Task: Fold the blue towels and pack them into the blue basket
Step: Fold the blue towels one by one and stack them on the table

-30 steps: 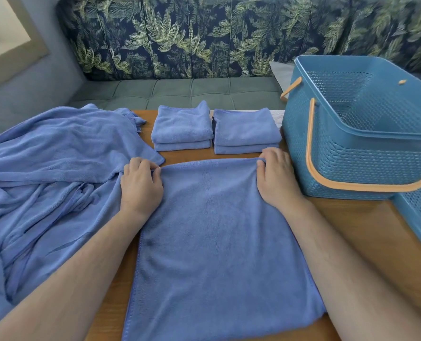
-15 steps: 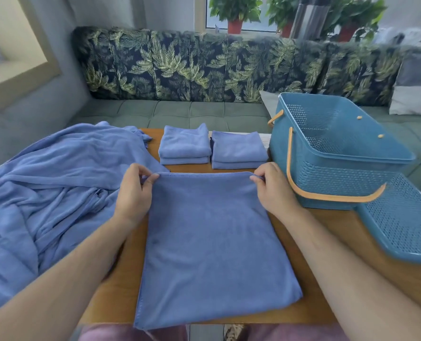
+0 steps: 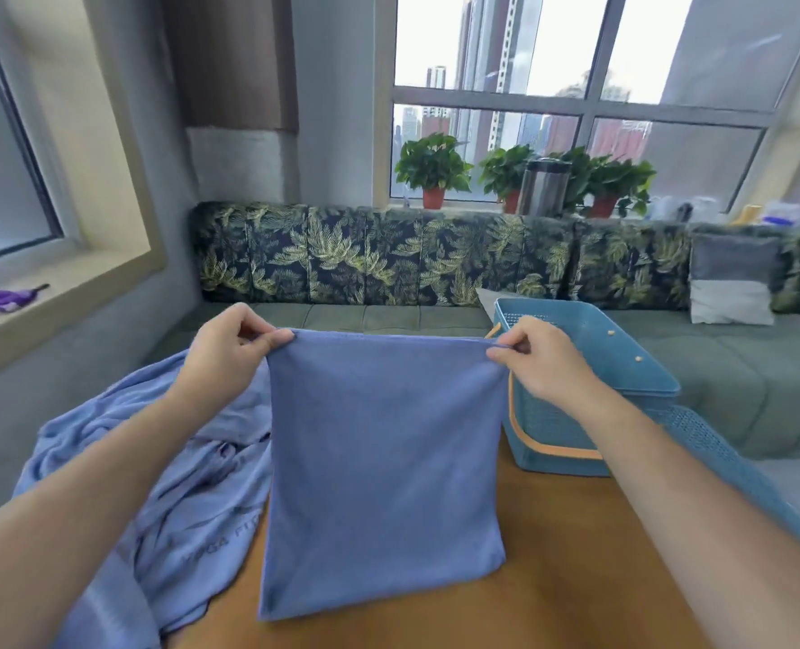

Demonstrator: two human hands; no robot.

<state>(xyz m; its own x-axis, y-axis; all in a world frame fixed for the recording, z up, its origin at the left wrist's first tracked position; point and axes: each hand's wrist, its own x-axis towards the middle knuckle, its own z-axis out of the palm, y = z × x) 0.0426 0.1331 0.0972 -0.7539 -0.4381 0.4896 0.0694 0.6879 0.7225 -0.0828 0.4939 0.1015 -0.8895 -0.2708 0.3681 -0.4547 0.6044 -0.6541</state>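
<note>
I hold one towel (image 3: 384, 470) up, fingers of my left hand (image 3: 229, 353) and right hand (image 3: 538, 363) pinching its top corners. It needs more folds. A messy pile (image 3: 192, 489) waits on the left, and the basket (image 3: 543, 428) on the right looks unpacked.

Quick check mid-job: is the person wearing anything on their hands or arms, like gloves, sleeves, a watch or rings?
No. The left hand and right hand are bare, with no gloves or rings showing. The left forearm and right forearm are bare to the frame edge: no sleeves, watch or bands in view.
</note>
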